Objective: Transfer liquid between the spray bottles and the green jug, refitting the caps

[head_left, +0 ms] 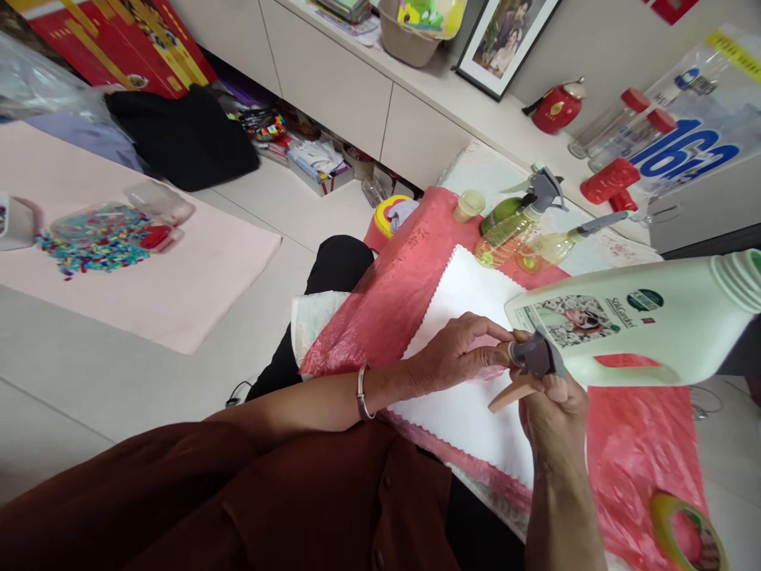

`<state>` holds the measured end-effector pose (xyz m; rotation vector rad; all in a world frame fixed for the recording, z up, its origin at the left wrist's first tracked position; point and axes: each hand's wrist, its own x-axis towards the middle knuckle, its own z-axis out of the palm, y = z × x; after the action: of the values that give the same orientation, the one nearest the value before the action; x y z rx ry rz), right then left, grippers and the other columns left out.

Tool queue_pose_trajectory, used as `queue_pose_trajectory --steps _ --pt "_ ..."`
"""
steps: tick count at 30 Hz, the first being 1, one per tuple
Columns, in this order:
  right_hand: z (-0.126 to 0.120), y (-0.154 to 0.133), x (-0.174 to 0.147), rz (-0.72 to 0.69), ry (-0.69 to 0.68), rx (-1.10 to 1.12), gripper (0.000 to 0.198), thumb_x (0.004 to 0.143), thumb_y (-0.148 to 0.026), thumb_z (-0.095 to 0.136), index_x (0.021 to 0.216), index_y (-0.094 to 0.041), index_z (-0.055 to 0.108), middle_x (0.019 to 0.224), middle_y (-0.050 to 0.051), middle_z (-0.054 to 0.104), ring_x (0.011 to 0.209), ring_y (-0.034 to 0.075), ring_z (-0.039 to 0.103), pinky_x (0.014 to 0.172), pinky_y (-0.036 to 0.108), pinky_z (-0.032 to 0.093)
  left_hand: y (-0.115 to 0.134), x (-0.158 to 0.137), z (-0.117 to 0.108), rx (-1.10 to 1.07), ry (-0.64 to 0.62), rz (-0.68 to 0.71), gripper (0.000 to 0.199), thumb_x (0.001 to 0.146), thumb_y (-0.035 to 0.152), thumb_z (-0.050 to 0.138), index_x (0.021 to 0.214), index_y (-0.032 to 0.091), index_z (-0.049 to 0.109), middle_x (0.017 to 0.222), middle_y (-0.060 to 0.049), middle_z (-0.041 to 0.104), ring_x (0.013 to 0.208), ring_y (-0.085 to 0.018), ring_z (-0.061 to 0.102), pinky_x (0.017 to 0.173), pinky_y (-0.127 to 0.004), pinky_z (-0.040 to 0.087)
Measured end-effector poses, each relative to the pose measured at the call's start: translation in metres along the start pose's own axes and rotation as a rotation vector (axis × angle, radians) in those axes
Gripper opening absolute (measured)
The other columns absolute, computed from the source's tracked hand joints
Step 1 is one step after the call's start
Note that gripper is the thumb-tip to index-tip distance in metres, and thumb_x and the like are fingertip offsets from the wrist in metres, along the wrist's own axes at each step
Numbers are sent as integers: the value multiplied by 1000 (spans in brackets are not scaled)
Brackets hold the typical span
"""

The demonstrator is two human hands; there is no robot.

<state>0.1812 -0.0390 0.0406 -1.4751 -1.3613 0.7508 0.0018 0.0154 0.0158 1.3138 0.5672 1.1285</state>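
Observation:
My right hand is wrapped round a grey spray head with a peach-coloured trigger. The fingers of my left hand pinch at the collar of the same sprayer. A pinkish, see-through part shows under my left hand, but most of it is hidden. Both hands are above a white sheet with a scalloped edge, spread on red plastic. Close to my right hand, a large pale green jug with a printed label stands uncapped.
Beyond the sheet are clear spray bottles with yellowish liquid and a small pale cup. A tape roll lies at the lower right. On the left, a pink table bears scattered colourful small pieces. A cabinet lines the wall.

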Motion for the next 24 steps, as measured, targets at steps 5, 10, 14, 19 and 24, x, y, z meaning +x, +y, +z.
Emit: queue_pose_trajectory --steps 5,10,14,19,24 --pt "0 3 5 21 -99 138 24 81 -35 81 96 -17 75 120 10 61 119 26 57 103 42 49 0 1 -1 -52 -11 -66 38 91 53 66 111 21 70 120 -10 71 121 -27 64 109 -41 45" --pt "9 3 2 1 -36 233 36 78 -30 82 111 -21 72 117 9 59 104 22 60 87 36 53 -8 1 -7 -138 -96 50 41 90 46 70 120 20 62 129 -14 68 124 -28 64 107 -45 47" --pt "17 -7 0 -37 20 186 34 79 -34 82 106 -18 71 113 9 58 97 20 59 80 33 53 -14 0 -9 -60 -103 201 47 88 40 74 126 18 56 129 -16 66 125 -29 62 107 -46 46" --pt "28 -16 0 -86 72 163 27 80 -32 82 95 -15 69 108 8 57 95 17 59 84 31 52 -7 -4 -5 26 -15 171 42 89 38 73 123 20 59 122 -13 69 116 -25 66 101 -41 48" --pt "40 -11 -3 -76 145 262 36 75 -28 87 103 -16 68 107 6 58 96 15 59 83 28 54 -8 -3 -9 110 -65 123 36 90 44 70 119 22 67 121 -11 70 117 -27 64 107 -43 45"
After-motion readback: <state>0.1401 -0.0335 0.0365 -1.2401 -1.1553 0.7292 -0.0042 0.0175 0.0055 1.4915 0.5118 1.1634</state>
